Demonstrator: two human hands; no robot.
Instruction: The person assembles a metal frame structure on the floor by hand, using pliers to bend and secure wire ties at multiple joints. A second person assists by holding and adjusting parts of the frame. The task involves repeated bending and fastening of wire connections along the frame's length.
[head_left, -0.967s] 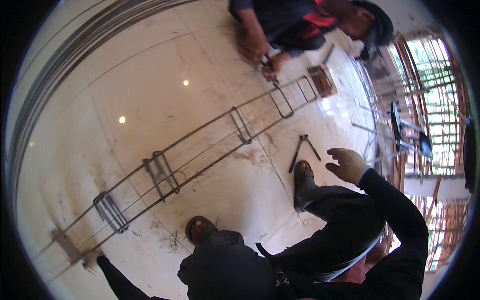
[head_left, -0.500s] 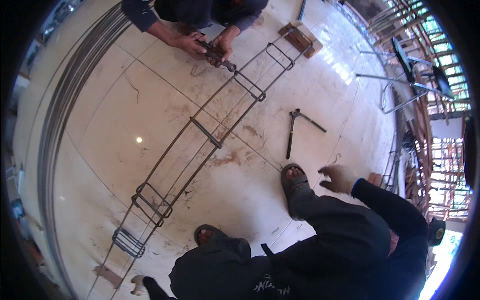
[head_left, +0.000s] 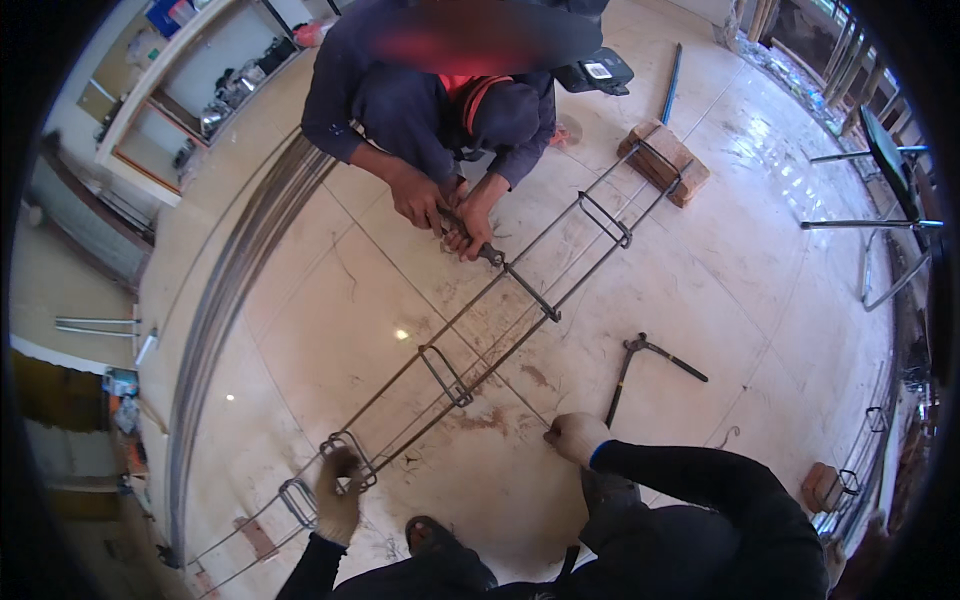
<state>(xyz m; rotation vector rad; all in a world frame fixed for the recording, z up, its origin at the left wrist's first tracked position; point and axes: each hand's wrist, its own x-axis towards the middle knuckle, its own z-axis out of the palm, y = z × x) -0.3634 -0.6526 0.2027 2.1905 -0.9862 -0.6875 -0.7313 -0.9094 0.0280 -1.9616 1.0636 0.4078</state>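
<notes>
A long rebar cage of thin steel bars lies diagonally over the tiles, with bent stirrups along it. My left hand, in a pale glove with dark fingers, curls at a stirrup in the near left part. My gloved right hand hovers by my right foot with its fingers curled in; whatever they hold is hidden. Close beyond it, pincers with long dark handles lie spread on the floor. Across the cage, a crouching person's hands work pliers at a stirrup joint.
A brick props the cage's far end, and another flat brick lies under the near end. Long bars curve along the left. A chair stands at right, with bricks below it. Shelves stand back left.
My view has shifted up and left. My left hand has risen from beside the cage to its stirrup. My right hand has come leftward toward the pincers, fingers now curled.
</notes>
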